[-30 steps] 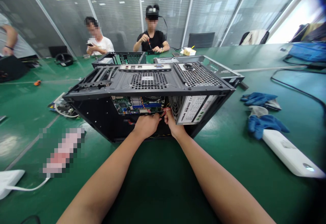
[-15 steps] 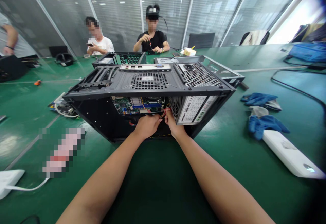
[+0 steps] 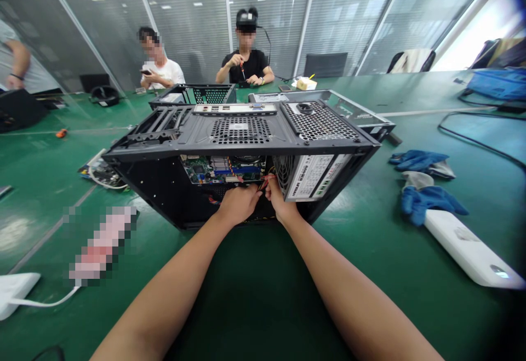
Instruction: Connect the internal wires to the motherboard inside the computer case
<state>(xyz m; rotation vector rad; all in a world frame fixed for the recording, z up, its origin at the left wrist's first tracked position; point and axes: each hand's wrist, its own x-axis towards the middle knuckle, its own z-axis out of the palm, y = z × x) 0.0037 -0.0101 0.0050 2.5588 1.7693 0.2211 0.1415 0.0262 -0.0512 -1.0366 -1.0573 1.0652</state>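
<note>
A black computer case [image 3: 242, 131] lies with its open side toward me. Inside it a motherboard [image 3: 224, 169] shows at the upper middle and a labelled power supply [image 3: 314, 177] at the right. My left hand [image 3: 238, 205] reaches in below the motherboard, its fingers closed on red, yellow and black cables [image 3: 262, 184]. Right beside it, my right hand [image 3: 276, 192] pinches the same cables next to the power supply's fan. The cable ends between my fingertips are too small to make out.
Blue gloves [image 3: 429, 199] and a white power bank [image 3: 468, 246] lie at the right. Another case [image 3: 201, 93] and a metal panel [image 3: 357, 112] stand behind. Loose parts [image 3: 102, 172] and a white charger [image 3: 18, 290] are at the left. Two people sit across the table; another stands far left.
</note>
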